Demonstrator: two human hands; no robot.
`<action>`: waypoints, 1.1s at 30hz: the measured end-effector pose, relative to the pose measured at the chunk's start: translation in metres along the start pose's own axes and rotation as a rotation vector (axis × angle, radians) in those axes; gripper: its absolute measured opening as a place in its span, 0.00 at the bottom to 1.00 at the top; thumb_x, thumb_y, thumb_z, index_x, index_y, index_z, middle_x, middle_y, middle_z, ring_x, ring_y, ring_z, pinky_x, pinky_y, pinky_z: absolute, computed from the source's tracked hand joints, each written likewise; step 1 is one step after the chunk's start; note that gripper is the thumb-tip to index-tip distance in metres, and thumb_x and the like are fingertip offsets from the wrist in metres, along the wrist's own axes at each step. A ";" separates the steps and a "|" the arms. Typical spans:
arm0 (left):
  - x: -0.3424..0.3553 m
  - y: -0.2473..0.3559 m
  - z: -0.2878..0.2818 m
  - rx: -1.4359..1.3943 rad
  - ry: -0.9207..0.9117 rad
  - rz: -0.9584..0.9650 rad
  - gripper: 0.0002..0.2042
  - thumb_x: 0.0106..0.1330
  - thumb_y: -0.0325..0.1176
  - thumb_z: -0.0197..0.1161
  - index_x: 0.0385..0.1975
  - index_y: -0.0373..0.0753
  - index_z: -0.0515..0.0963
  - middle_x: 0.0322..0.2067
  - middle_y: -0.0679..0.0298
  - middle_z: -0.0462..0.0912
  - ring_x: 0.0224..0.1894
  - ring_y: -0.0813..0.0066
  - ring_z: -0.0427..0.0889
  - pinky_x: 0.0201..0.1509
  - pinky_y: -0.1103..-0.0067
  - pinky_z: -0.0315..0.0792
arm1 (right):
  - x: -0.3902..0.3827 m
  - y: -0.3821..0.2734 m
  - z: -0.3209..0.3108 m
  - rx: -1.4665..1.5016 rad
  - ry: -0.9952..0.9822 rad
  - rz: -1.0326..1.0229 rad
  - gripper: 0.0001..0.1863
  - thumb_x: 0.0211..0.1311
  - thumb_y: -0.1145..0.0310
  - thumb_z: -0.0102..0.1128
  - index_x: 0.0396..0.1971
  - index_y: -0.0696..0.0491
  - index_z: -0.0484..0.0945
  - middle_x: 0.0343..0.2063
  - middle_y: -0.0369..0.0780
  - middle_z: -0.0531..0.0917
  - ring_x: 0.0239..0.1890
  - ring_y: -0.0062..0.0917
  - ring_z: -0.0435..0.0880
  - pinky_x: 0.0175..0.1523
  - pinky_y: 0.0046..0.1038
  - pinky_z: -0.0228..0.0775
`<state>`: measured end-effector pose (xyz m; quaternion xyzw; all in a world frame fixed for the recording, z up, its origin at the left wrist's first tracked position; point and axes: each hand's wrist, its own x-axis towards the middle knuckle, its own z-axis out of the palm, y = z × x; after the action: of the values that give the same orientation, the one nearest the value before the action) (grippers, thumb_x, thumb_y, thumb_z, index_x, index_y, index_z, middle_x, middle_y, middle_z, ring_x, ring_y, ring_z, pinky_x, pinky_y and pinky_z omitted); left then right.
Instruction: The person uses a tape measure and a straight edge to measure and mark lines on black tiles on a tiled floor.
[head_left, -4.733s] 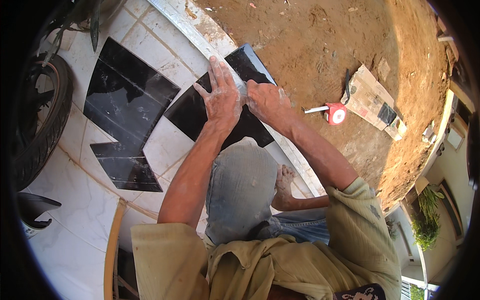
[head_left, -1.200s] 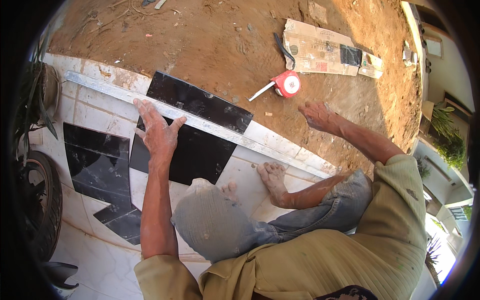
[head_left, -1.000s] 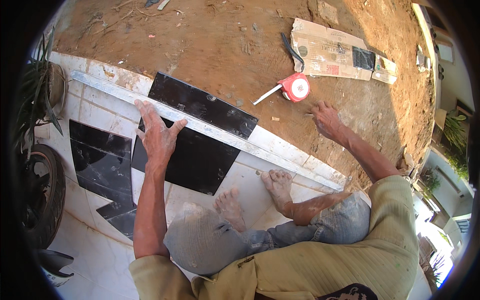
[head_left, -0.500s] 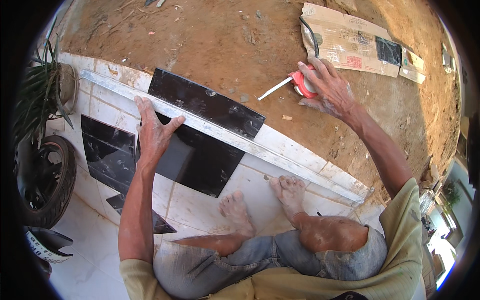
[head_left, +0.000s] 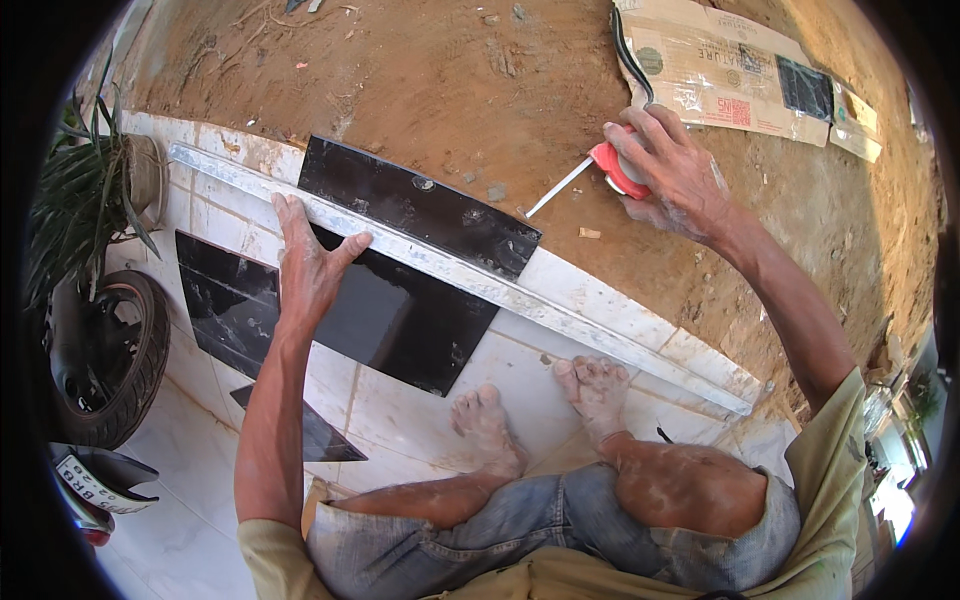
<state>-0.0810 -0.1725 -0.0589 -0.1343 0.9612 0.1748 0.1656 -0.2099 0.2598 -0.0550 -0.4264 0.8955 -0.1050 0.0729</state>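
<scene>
A long whitish metal straightedge (head_left: 600, 345) lies slantwise across a large glossy black tile. The tile's far strip (head_left: 400, 195) shows beyond the bar, its wider part (head_left: 400, 320) on the near side; whether this is one piece or two I cannot tell. My left hand (head_left: 308, 265) rests against the bar with thumb and fingers spread. Over the dirt, my right hand (head_left: 690, 185) grips a red tape measure (head_left: 608, 162). Its short white blade (head_left: 560, 188) slants down-left, the tip close to the tile's far right corner.
Black tile pieces (head_left: 225, 300) lie left of my forearm on white floor tiles (head_left: 400, 425). A potted plant (head_left: 145, 180) and a motorbike wheel (head_left: 110, 370) stand at the left. Flattened cardboard (head_left: 715, 80) with a black cable (head_left: 627, 55) lies on the dirt. My bare feet are near the straightedge.
My right hand has shifted slightly right with the tape measure, and the blade's tip has come nearer the tile's corner. My left hand stays on the straightedge. The whole view has shifted slightly.
</scene>
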 end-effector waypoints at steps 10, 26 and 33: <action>0.000 0.001 0.000 -0.020 0.018 -0.009 0.57 0.54 0.57 0.72 0.70 0.21 0.47 0.72 0.31 0.39 0.74 0.40 0.48 0.75 0.64 0.52 | 0.024 -0.003 -0.020 0.022 0.007 -0.118 0.43 0.31 0.67 0.78 0.57 0.51 0.71 0.53 0.41 0.73 0.56 0.40 0.72 0.57 0.37 0.77; 0.001 0.001 -0.001 -0.017 -0.006 -0.026 0.57 0.54 0.58 0.72 0.69 0.19 0.47 0.72 0.31 0.40 0.76 0.43 0.45 0.76 0.67 0.49 | 0.034 -0.044 0.004 0.117 -0.194 -0.169 0.41 0.35 0.67 0.77 0.57 0.52 0.71 0.53 0.42 0.72 0.58 0.37 0.71 0.53 0.33 0.82; 0.001 0.001 0.001 -0.017 -0.022 -0.016 0.55 0.56 0.55 0.73 0.68 0.17 0.48 0.71 0.29 0.39 0.77 0.44 0.39 0.78 0.69 0.40 | 0.038 -0.041 0.012 0.101 -0.203 -0.210 0.41 0.34 0.67 0.77 0.55 0.52 0.71 0.53 0.42 0.72 0.56 0.38 0.72 0.57 0.34 0.77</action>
<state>-0.0814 -0.1718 -0.0597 -0.1412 0.9568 0.1830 0.1765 -0.2006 0.2035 -0.0584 -0.5219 0.8276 -0.1132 0.1730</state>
